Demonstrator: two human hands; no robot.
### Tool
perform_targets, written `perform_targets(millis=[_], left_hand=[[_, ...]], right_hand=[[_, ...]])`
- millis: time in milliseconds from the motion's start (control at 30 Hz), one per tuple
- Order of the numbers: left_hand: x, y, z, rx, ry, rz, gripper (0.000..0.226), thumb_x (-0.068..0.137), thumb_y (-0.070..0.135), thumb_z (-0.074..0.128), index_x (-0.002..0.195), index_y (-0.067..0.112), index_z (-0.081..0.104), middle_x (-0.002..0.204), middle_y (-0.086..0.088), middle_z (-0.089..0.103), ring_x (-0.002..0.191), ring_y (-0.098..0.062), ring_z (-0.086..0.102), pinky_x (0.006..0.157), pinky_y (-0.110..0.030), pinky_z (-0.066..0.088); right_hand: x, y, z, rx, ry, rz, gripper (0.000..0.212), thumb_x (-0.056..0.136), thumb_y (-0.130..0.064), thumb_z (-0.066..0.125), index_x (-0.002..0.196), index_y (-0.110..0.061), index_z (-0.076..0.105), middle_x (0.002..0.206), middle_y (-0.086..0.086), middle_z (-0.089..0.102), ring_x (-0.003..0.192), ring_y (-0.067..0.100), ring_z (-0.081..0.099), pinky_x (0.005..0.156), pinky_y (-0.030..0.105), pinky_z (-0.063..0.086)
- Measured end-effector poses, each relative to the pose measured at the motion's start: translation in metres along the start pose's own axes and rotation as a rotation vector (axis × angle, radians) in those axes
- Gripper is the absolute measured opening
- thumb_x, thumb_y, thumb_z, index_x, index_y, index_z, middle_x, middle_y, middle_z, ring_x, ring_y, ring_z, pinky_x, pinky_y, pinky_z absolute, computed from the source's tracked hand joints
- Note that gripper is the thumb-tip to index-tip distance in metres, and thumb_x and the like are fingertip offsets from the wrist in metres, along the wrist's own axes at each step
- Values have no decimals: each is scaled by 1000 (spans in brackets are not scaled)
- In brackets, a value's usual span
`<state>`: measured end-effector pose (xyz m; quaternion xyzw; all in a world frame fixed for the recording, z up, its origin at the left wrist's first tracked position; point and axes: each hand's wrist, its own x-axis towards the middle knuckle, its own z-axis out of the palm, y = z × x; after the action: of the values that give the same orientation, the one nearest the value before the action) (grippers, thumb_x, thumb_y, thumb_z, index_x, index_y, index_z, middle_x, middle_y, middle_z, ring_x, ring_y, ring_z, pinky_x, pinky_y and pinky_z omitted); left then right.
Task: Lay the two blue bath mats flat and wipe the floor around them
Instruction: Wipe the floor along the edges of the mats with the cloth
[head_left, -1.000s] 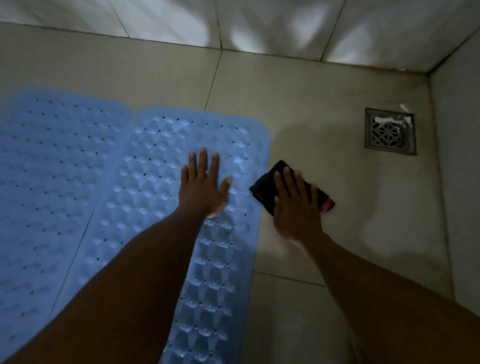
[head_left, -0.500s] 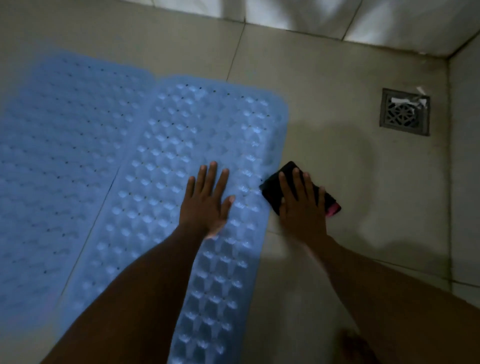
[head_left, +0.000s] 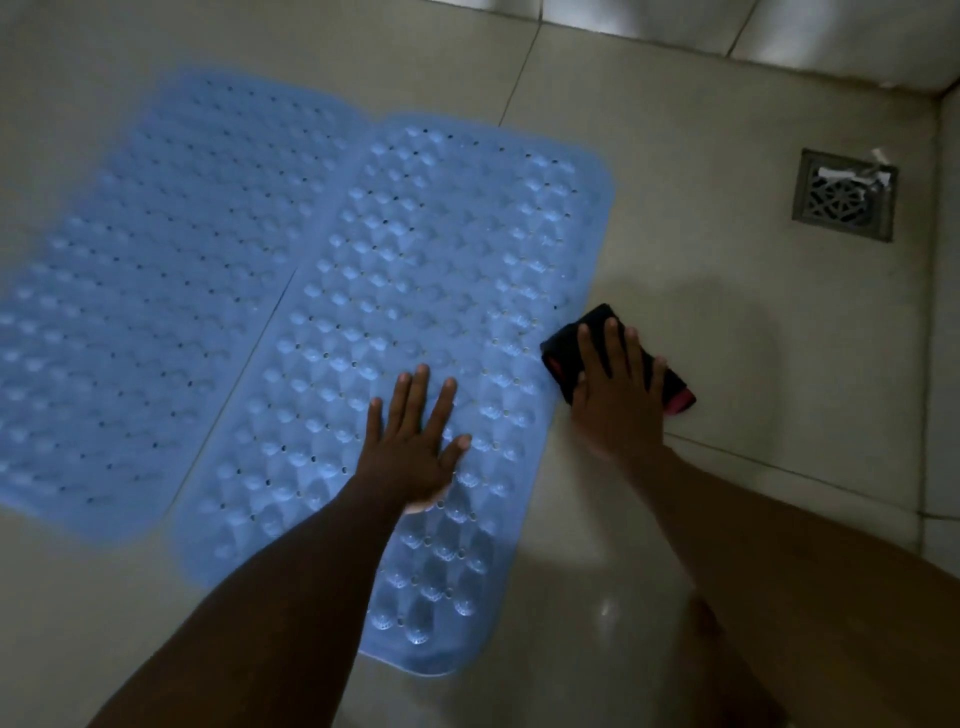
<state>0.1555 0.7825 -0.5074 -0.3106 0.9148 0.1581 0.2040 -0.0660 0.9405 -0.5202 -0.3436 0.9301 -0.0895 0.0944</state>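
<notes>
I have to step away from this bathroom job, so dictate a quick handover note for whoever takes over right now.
Left hand: open, palm pressed flat on the right mat.
Right hand: flat on a dark cloth with a pink edge, on the floor against that mat's right side.
Mats: the right mat and the left mat lie side by side; both look flat.
Drain: in the far right corner, with pale scraps on its grate.
Done: mats laid out.
Left: wiping looks underway only beside the right mat; how much floor is already wiped cannot be told.
</notes>
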Motion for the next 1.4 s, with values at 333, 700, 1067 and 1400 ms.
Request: perform_targets(millis=[333,700,1067,1400], left_hand=[[-70,-1,35,-29,130,35,69,102,60,7,159,33,-21,164,3,-36,152,-21,-30,125,-43,-12],[-127,-13,61,-54,168,65,67,107,52,21,161,31,-14,167,3,-27,155,-25,-24,126,-44,-7],[-139,-15,38,9,-84,5,76,103,51,39,161,37,-9,170,3,-20,158,-30,-12,127,-48,12],[-157,-6,62,-23,2,-25,70,107,49,26,161,34,-16,168,2,-27,155,-30,-23,127,-50,5]], right_hand=[[-129,-23,16,-23,15,-11,61,96,-32,32,157,-27,33,166,6,25,154,29,23,119,60,19],[-226,-60,26,24,-72,59,63,98,-31,31,160,-29,18,170,3,9,157,26,7,122,56,4],[-224,-73,-4,-14,-229,89,64,99,-35,46,158,-29,23,168,5,14,150,32,18,113,51,27],[-246,-72,11,-38,-126,83,62,99,-36,47,157,-28,29,166,5,24,147,32,28,110,50,31]])
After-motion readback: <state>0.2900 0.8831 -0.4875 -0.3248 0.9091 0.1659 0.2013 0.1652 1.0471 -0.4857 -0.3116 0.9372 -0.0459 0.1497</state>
